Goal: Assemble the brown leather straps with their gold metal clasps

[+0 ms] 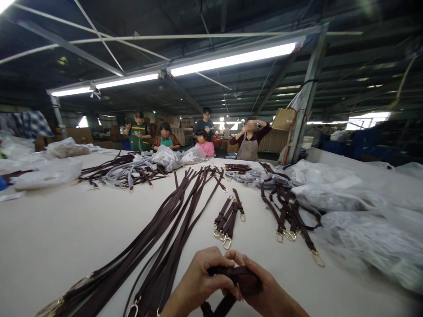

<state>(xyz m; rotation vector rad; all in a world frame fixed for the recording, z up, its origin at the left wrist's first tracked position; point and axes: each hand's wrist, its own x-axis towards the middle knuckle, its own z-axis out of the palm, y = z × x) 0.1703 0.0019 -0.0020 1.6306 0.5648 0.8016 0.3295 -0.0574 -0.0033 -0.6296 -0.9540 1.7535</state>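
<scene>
A dark brown strap (251, 281), bent over in a loop, is held between my two hands just above the near table edge. My left hand (201, 277) pinches the strap's left part between thumb and fingers. Around the right part my right hand (264, 286) is closed, its thumb and fingertips close to the left hand's. One stretch of the strap hangs below my fingers. Beyond my hands lies a small bunch of short brown straps (228, 218) with gold-coloured clasps. Long brown straps (158, 237) run across the table on my left.
The white table (49, 233) bears more straps with clasps (287, 211) at right and a strap heap (132, 171) farther back. Clear plastic bags (360, 237) line the right side; others (49, 171) lie far left. Several people (251, 143) are at the far side, under a tube light (231, 59).
</scene>
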